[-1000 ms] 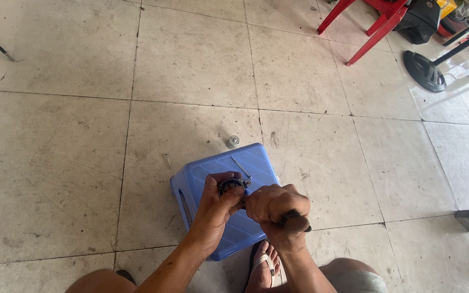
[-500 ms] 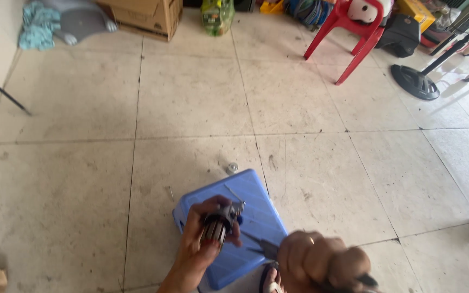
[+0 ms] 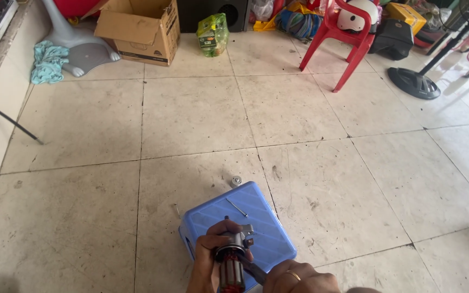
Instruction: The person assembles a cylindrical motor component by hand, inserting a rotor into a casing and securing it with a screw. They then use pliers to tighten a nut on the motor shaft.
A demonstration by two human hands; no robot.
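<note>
Soft, even daylight fills the scene, brightest toward the upper right, where the tiled floor (image 3: 202, 114) turns washed out and slightly glossy near the black fan base (image 3: 413, 83). Shadows are faint and short: a small dark patch lies under the blue stool (image 3: 261, 217), and the red chair (image 3: 348, 38) casts only a pale one. The middle of the view is sharp, grout lines bow a little toward the edges from the wide lens, and the right hand (image 3: 299, 279) at the bottom edge looks slightly soft.

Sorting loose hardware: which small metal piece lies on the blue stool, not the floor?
The thin metal pin lies on the blue stool; the round metal part sits on the floor tile.
</note>
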